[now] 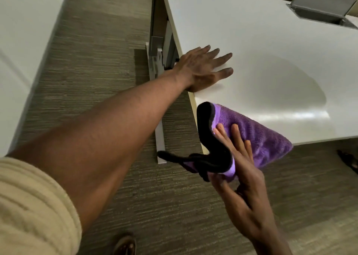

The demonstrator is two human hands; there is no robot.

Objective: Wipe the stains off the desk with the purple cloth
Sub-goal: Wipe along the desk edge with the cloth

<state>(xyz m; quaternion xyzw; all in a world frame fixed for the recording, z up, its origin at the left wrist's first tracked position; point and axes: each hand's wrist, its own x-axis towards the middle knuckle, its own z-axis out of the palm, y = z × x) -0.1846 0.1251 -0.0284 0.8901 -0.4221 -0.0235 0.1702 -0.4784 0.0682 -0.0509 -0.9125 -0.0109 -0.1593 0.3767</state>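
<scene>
Fleecy purple cloth (257,136), edged with a thick black hem, is held at the near corner of the desk (271,47), its plush pile lying partly on the white top and partly hanging past the corner over the floor. The right hand (240,169) holds it from below and behind, straight fingers spread flat against the purple nap while the thumb tucks under a bunched black-edged fold that trails off to the left. The left hand (203,68) rests palm down on the desk's left edge, fingers straight and slightly fanned, holding nothing; its bare forearm runs back to a ribbed cream sleeve (29,206) pushed up at the lower left. The desk top is smooth, glossy white laminate with a pale edge band, and a broad curved sheen shows on it just beyond the cloth. No stains can be made out. At the far right a brushed metal cable hatch (321,5) stands with its flap tilted open. Beneath the desk's left edge a grey metal leg (160,61) drops to a long flat foot. Grey-brown carpet (96,61) with fine horizontal streaks covers the floor, and the toe of a brown shoe (126,245) shows at the bottom
</scene>
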